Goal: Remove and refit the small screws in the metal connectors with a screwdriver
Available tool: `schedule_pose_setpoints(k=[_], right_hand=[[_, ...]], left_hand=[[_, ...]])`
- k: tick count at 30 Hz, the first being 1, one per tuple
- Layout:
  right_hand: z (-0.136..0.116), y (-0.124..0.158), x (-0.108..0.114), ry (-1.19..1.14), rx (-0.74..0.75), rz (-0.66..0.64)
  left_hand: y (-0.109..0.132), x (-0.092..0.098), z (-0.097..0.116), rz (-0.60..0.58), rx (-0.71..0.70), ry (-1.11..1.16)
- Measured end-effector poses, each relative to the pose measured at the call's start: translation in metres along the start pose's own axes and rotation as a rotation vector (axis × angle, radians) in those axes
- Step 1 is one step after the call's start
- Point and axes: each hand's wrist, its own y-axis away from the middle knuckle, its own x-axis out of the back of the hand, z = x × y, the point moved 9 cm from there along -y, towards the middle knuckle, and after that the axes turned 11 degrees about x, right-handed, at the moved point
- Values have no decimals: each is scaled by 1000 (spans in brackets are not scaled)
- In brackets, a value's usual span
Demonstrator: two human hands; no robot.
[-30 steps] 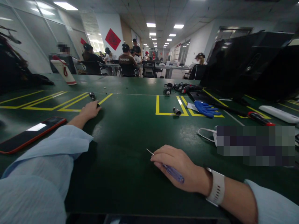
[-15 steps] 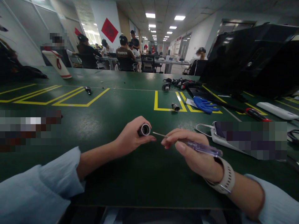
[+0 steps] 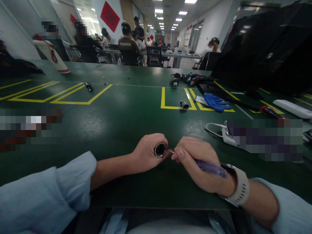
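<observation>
My left hand is wrapped round a dark cylindrical part with a silver rim, its open end turned toward me. In my right hand is a screwdriver with a clear purple handle, which slants back under the palm. Thumb and fingers pinch its thin shaft near the front. The shaft reaches the right side of the rim, by my left fingertips; its very tip is hidden there. Both hands are above the green table, close to its front edge.
Beyond my hands lie a small metal fitting, a blue glove and a heap of dark cables and parts. Another small black part is at left. A white cup stands farther back. People sit at tables behind.
My hands have come closer together, and the screwdriver tip has moved up to the part's rim. My left hand has shifted slightly right and nearer, closing more round the part.
</observation>
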Motion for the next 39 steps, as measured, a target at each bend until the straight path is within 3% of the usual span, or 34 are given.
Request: schedule_pose_setpoints(k=[7, 12, 15, 19, 23, 25, 34, 36, 39], right_hand=[[21, 6, -5, -118, -218, 48], [52, 26, -13, -448, -517, 171], [63, 35, -20, -611, -610, 233], [56, 30, -12, -510, -544, 223], [29, 12, -2, -183, -329, 73], [23, 10, -3, -139, -294, 43], [61, 40, -20, -618, -637, 275], [61, 41, -22, -642, -646, 279], [51, 33, -14, -524, -543, 242]], left_hand=[[2, 1, 1, 20, -20, 34], [3, 2, 1, 13, -21, 48], [3, 1, 4, 3, -39, 46], [2, 2, 4, 22, -24, 35], [3, 0, 6, 19, -49, 5], [4, -1, 8, 10, -68, -11], [5, 2, 6, 11, -36, 13], [5, 2, 4, 10, -18, 9], [6, 2, 3, 22, -12, 8]])
